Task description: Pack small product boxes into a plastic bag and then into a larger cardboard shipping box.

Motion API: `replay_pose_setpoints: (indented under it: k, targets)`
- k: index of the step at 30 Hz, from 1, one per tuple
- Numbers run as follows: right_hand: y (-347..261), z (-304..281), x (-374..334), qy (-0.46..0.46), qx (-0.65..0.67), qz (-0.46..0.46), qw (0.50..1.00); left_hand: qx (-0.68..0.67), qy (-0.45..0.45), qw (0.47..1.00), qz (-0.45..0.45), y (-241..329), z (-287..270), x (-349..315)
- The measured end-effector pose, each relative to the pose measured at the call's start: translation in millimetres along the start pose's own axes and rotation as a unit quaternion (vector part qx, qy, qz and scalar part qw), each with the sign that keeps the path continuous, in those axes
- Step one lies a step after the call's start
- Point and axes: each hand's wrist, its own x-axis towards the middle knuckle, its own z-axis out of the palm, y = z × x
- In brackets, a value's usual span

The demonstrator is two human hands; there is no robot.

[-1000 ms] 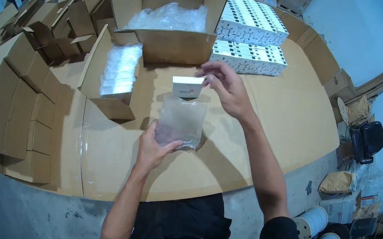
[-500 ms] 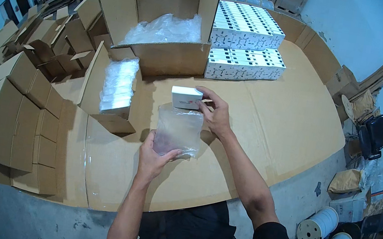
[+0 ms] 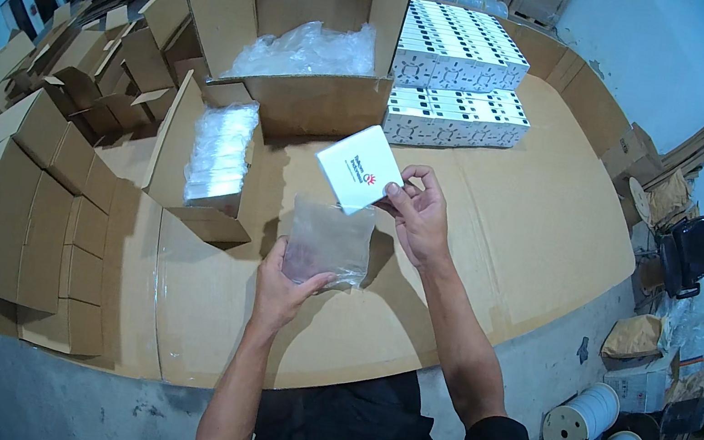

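- Head view: the left hand holds a flat, square, clear plastic bag by its lower part, thumb across the near face and the other fingers mostly hidden behind; thumb and fingers are clamped on the film.
- The right hand grips a flat, square white box with dark print and a small red mark. Its thumb lies on the printed face near the right corner, with the fingers behind and beside that edge, pinched on the box.
- The white box is tilted, one corner pointing down over the bag's upper edge; whether the two touch, I cannot tell.
- Both are held above a table covered in brown cardboard.
- Left of the hands stands a small open brown carton with a row of wrapped, shiny packages inside.
- Behind it, a large open brown carton holds a crumpled heap of clear plastic film.
- To that carton's right sit stacked rows of white patterned boxes.
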Motion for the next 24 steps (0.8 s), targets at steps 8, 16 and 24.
replay_pose_setpoints:
  k: [8,16,24]
  targets:
    - [-13.8,-4.2,-3.0,-0.051,-0.087,0.039,0.994,-0.011,0.003,1.000,-0.018,0.2,0.4,-0.3]
    - [-7.3,-15.9,-0.9,-0.088,-0.054,0.022,0.994,-0.022,-0.021,1.000,0.007,-13.7,-0.2,1.7]
    - [-10.5,-19.1,-0.6,-0.107,-0.054,0.086,0.989,-0.011,-0.005,1.000,-0.025,-12.2,1.0,-0.9]
